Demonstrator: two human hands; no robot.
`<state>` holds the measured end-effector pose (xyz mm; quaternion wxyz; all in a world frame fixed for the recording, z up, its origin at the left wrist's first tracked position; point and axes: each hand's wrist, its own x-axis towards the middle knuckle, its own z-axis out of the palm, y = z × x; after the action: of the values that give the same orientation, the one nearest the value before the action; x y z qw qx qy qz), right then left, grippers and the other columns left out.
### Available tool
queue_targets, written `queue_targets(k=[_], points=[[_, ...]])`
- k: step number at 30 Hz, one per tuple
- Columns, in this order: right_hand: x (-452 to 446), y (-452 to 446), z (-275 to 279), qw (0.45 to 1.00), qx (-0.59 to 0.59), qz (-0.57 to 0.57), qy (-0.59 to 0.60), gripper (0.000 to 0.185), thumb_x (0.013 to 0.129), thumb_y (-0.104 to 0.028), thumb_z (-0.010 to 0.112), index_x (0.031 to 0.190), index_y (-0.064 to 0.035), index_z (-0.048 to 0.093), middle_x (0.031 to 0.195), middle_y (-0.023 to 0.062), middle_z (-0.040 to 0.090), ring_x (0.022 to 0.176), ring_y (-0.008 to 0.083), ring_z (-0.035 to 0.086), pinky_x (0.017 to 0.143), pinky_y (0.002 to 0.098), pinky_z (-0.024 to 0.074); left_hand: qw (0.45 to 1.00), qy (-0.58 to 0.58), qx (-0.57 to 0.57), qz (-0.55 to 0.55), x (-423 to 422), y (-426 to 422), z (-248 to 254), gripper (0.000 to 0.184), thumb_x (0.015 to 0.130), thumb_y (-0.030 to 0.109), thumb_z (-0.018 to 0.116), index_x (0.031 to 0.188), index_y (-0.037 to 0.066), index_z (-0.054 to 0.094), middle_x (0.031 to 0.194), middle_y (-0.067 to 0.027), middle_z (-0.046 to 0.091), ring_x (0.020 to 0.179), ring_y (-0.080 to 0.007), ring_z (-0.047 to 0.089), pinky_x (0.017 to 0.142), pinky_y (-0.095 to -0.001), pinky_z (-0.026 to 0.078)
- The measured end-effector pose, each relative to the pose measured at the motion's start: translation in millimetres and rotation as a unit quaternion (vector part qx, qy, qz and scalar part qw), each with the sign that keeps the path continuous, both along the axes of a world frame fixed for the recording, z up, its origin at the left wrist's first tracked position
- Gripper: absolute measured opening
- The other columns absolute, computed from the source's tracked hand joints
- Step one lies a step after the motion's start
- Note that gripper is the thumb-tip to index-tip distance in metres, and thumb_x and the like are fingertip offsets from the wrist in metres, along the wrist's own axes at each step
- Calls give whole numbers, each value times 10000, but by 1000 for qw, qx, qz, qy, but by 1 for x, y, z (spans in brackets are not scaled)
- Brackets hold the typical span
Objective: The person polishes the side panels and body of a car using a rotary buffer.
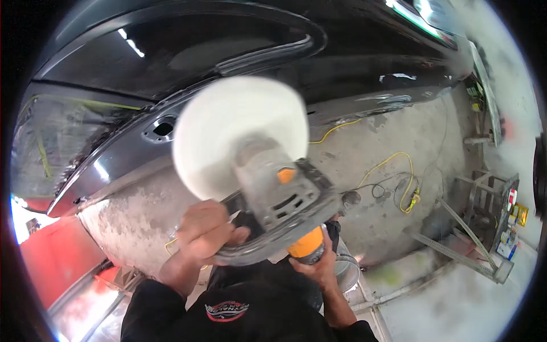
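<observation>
A polisher [270,181] with a worn grey body and an orange button is held out in front of my chest. Its large round white pad [228,119] faces the black car [364,80]; whether the two touch I cannot tell. My left hand [208,231] is closed around the dark loop handle on the tool's left side. Lower and to the right, my right hand [320,263] grips the polisher by its orange and black rear part [307,245]. The pad hides part of the car's lower body.
A yellow cord [393,157] winds over the stained concrete floor [376,137]. At the right stands a metal stand [484,228] with bottles and small items. A bucket [346,271] is by my right arm. Masking sheet [68,137] covers part of the car at left, above a red panel [62,256].
</observation>
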<state>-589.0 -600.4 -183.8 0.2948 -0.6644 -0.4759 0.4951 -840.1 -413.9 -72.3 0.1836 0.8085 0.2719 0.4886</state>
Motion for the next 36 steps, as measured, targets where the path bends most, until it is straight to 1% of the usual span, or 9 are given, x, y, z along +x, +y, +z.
queue_targets(k=[12, 17, 20, 23, 25, 27, 30, 34, 36], points=[[64, 21, -26, 995, 16, -71, 61, 1137, 623, -351, 926, 1501, 12, 302, 1278, 215, 643, 1194, 297, 644, 1018, 392, 490, 999, 49, -13, -19, 104, 38, 4, 270, 730, 17, 839, 846, -5, 596, 611, -52, 505, 453, -214, 490, 421, -343, 380], [124, 37, -20, 987, -13, -134, 84, 1094, 622, -263, 916, 1491, 39, 322, 1267, 179, 653, 1165, 224, 634, 1026, 364, 464, 998, 48, -15, -22, 184, 68, -16, 290, 605, 38, 827, 853, 20, 679, 614, -64, 504, 472, -235, 507, 447, -353, 395], [158, 40, -42, 973, 44, -188, 126, 1061, 635, -224, 901, 1490, 38, 330, 1276, 183, 643, 1181, 247, 624, 1027, 375, 463, 997, 51, -18, -52, 230, 92, -23, 384, 542, 60, 794, 918, 47, 715, 636, -66, 537, 509, -263, 544, 479, -363, 426], [199, 63, -26, 970, 42, -217, 97, 902, 653, -147, 871, 1412, 24, 415, 1235, 130, 628, 1120, 222, 617, 988, 363, 476, 996, 65, -24, -51, 287, 110, -28, 390, 526, 56, 769, 909, 80, 701, 669, -64, 570, 572, -281, 587, 519, -382, 459], [220, 71, -27, 961, 43, -243, 122, 851, 664, -127, 851, 1389, 17, 429, 1216, 101, 615, 1091, 197, 607, 968, 346, 477, 997, 44, -28, -53, 322, 122, -28, 192, 644, 13, 755, 808, 74, 677, 633, -95, 570, 534, -287, 580, 498, -368, 451], [236, 79, -31, 957, 40, -255, 135, 820, 682, -119, 825, 1383, 11, 421, 1208, 71, 593, 1073, 164, 587, 951, 323, 471, 998, 24, -31, -55, 342, 133, -36, 176, 650, 24, 760, 780, 78, 655, 652, -90, 585, 560, -293, 590, 506, -380, 456], [236, 83, -32, 947, 83, -285, 121, 799, 654, -71, 830, 1352, 14, 449, 1164, 102, 631, 1029, 191, 626, 937, 337, 493, 995, 72, -30, -55, 341, 136, -34, 181, 651, 49, 771, 753, 77, 625, 663, -96, 585, 588, -304, 598, 516, -376, 463], [209, 69, -30, 969, 72, -209, 112, 911, 647, -123, 852, 1425, 21, 400, 1186, 120, 642, 1063, 198, 630, 954, 341, 494, 995, 89, -20, -49, 279, 113, -13, 147, 761, 197, 772, 850, 90, 726, 664, -73, 602, 586, -263, 619, 535, -348, 484], [189, 59, -28, 975, 3, -149, 166, 977, 624, -159, 879, 1440, -5, 364, 1228, 119, 624, 1123, 219, 610, 1007, 363, 466, 994, 100, 1, -31, 238, 93, -2, 313, 631, 158, 793, 900, 20, 711, 656, -57, 568, 551, -238, 567, 498, -363, 439]])
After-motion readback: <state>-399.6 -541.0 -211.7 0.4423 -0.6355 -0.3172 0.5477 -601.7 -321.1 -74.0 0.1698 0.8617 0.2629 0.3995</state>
